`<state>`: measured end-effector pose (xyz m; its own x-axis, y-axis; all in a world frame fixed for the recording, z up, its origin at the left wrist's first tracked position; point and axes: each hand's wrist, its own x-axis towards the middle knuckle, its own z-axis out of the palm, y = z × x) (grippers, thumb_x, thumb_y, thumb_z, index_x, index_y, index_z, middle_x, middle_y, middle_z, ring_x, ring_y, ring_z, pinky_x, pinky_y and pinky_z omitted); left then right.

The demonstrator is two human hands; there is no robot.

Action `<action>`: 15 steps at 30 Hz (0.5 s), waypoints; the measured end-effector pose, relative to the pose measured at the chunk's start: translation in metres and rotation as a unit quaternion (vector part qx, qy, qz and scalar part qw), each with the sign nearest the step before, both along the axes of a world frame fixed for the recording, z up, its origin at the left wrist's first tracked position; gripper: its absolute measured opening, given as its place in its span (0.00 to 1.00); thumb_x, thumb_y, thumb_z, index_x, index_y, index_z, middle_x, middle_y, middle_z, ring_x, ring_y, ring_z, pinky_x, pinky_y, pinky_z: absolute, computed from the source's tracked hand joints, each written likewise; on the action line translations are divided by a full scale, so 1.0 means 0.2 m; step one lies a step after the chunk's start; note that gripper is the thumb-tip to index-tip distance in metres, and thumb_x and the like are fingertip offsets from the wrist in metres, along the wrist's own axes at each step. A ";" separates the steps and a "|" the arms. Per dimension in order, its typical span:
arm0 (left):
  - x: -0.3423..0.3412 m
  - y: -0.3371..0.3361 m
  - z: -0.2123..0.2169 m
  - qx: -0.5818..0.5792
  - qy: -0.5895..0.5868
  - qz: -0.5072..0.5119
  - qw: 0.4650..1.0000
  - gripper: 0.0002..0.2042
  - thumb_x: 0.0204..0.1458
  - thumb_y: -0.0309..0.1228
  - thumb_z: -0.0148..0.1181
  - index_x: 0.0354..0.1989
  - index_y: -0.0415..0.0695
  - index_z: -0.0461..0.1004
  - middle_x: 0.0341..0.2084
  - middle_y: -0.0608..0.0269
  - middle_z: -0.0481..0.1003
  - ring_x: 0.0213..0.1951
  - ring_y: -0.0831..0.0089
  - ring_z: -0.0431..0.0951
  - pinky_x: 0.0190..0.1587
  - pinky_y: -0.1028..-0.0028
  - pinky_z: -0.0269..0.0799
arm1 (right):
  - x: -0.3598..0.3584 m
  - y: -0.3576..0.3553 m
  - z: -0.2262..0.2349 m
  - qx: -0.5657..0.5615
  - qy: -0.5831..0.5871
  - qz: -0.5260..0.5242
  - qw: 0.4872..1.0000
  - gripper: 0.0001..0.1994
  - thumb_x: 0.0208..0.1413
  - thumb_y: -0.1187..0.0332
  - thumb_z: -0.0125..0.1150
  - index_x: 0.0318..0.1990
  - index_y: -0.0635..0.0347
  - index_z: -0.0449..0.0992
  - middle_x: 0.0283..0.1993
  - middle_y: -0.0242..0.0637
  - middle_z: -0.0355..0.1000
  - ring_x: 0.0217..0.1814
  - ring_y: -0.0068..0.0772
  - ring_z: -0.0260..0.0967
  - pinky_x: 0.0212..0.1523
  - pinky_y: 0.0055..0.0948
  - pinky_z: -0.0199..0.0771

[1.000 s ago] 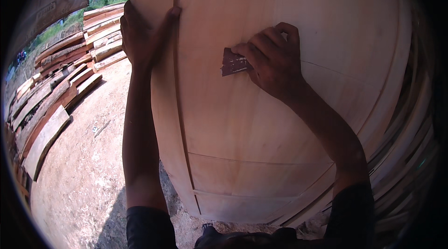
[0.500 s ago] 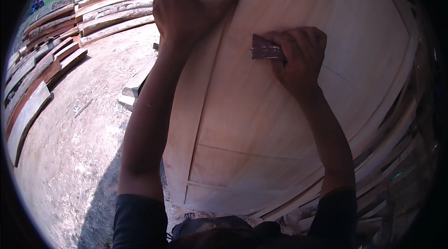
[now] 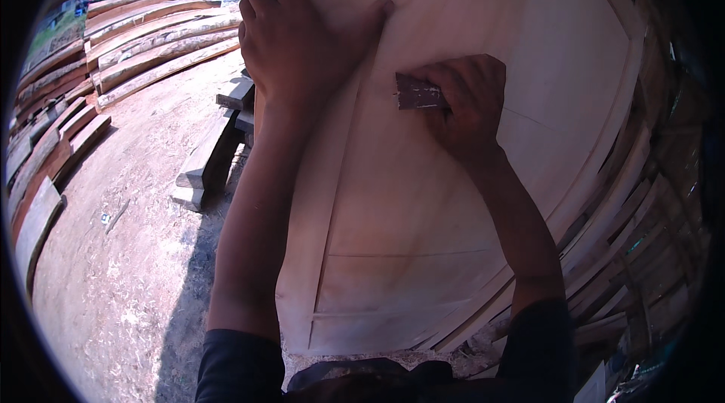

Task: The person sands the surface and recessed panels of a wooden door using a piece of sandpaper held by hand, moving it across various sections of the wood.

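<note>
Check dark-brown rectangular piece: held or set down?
Held: the right hand grips the dark-brown rectangular piece, its flecked left end sticking out.

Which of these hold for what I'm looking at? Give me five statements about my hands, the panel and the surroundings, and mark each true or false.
1. The right hand holds a dark brown strip. True.
2. Both hands hold the strip. False: only the right does; the left hand grips the left side of the wooden panel, thumb on its face.
3. A thin dark line shows on the panel to the right of the right hand. True.
4. The sleeves are white. False: both sleeves are dark.
5. Lengths of timber lie stacked on the left. True.
</note>
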<state>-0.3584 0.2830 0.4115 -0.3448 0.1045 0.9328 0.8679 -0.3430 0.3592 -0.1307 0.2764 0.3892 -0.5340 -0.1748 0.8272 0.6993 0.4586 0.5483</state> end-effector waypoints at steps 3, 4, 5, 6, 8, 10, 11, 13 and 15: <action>0.00 0.02 -0.01 0.016 0.000 0.013 1.000 0.60 0.41 0.69 0.77 0.73 0.38 0.57 0.56 0.36 0.73 0.59 0.40 0.77 0.57 0.43 0.76 | -0.02 0.00 0.01 0.000 -0.007 -0.007 1.000 0.12 0.47 0.71 0.77 0.40 0.46 0.87 0.36 0.23 0.77 0.42 0.32 0.74 0.56 0.40 0.65; 0.00 0.02 -0.01 0.018 0.002 0.020 1.000 0.60 0.41 0.69 0.78 0.73 0.38 0.56 0.56 0.35 0.73 0.59 0.39 0.77 0.56 0.43 0.76 | 0.06 -0.01 0.00 0.002 -0.007 -0.023 1.000 0.12 0.47 0.71 0.77 0.40 0.46 0.87 0.36 0.23 0.77 0.42 0.32 0.74 0.56 0.40 0.65; -0.02 0.04 -0.02 0.026 0.008 0.024 0.999 0.61 0.41 0.68 0.77 0.73 0.36 0.56 0.55 0.37 0.73 0.58 0.39 0.77 0.56 0.44 0.76 | 0.13 -0.02 -0.02 0.004 -0.005 -0.037 0.999 0.12 0.46 0.71 0.78 0.40 0.46 0.86 0.36 0.23 0.77 0.42 0.31 0.74 0.56 0.40 0.66; -0.04 0.07 -0.03 0.035 0.012 0.025 0.999 0.61 0.41 0.68 0.77 0.73 0.35 0.56 0.54 0.38 0.72 0.57 0.40 0.77 0.56 0.45 0.77 | 0.21 -0.01 -0.05 0.015 0.010 -0.037 0.999 0.11 0.47 0.70 0.78 0.39 0.46 0.86 0.36 0.23 0.77 0.42 0.31 0.74 0.56 0.40 0.65; -0.03 0.09 -0.02 0.049 0.013 0.029 0.998 0.62 0.41 0.67 0.77 0.74 0.33 0.55 0.52 0.40 0.72 0.55 0.40 0.77 0.55 0.45 0.77 | 0.31 0.00 -0.08 0.039 0.037 -0.033 0.998 0.10 0.47 0.69 0.78 0.39 0.46 0.86 0.37 0.23 0.77 0.42 0.31 0.74 0.56 0.40 0.65; -0.02 0.08 -0.02 0.052 0.015 0.040 0.998 0.62 0.41 0.67 0.77 0.74 0.32 0.55 0.52 0.39 0.72 0.54 0.39 0.77 0.53 0.46 0.77 | 0.25 0.03 -0.07 0.022 0.020 -0.008 1.000 0.10 0.49 0.67 0.78 0.39 0.46 0.86 0.37 0.23 0.77 0.43 0.31 0.74 0.56 0.41 0.65; -0.02 0.07 -0.03 0.048 0.011 0.031 0.998 0.62 0.41 0.66 0.78 0.74 0.32 0.55 0.52 0.39 0.72 0.54 0.39 0.77 0.53 0.46 0.77 | 0.15 0.02 -0.03 0.008 0.005 -0.004 1.000 0.10 0.49 0.66 0.78 0.40 0.47 0.86 0.37 0.23 0.77 0.43 0.31 0.73 0.56 0.41 0.65; -0.02 0.06 -0.02 0.044 0.005 0.019 0.999 0.61 0.41 0.65 0.78 0.74 0.32 0.55 0.52 0.39 0.72 0.54 0.39 0.77 0.53 0.46 0.78 | 0.00 0.01 0.02 -0.008 -0.012 0.012 1.000 0.11 0.49 0.66 0.78 0.41 0.47 0.86 0.37 0.23 0.77 0.44 0.31 0.73 0.56 0.41 0.65; -0.02 0.06 -0.02 0.045 0.005 0.013 0.999 0.61 0.41 0.65 0.78 0.74 0.32 0.55 0.51 0.40 0.72 0.54 0.39 0.77 0.52 0.46 0.78 | -0.10 0.03 0.03 -0.019 -0.020 0.029 0.999 0.12 0.48 0.65 0.78 0.42 0.47 0.86 0.38 0.23 0.77 0.44 0.31 0.73 0.56 0.41 0.65</action>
